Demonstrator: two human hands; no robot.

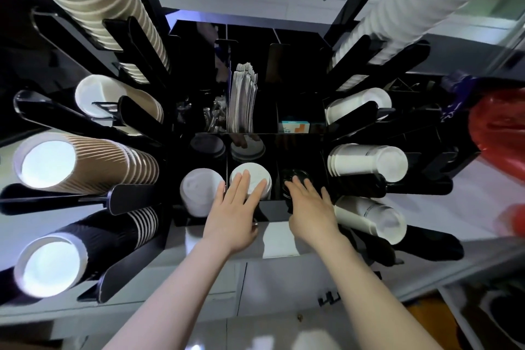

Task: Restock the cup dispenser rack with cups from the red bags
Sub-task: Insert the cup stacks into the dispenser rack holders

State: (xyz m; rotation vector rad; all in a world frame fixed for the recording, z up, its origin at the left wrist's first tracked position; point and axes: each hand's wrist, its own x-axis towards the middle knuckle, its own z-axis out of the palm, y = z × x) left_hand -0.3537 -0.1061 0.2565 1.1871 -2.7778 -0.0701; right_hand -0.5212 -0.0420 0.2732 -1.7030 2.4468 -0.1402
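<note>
A black cup dispenser rack (250, 34) fills the view, seen from above. Brown ribbed cups (93, 163) and black ribbed cups (93, 239) lie in its left slots, white cups (369, 162) in its right slots. My left hand (235, 213) rests flat, fingers spread, on a stack of white lids (248, 176) in a front compartment. My right hand (312, 207) lies flat over a stack of black lids (295, 176) beside it. Neither hand grips anything. A red bag (500, 125) sits at the right edge.
A second stack of white lids (199, 190) stands left of my left hand. Paper sleeves (243, 99) and a small box (294, 126) fill the rear compartments. Tall cup columns rise at the top left (93, 0) and top right (403, 0). White cabinet doors (255, 293) are below.
</note>
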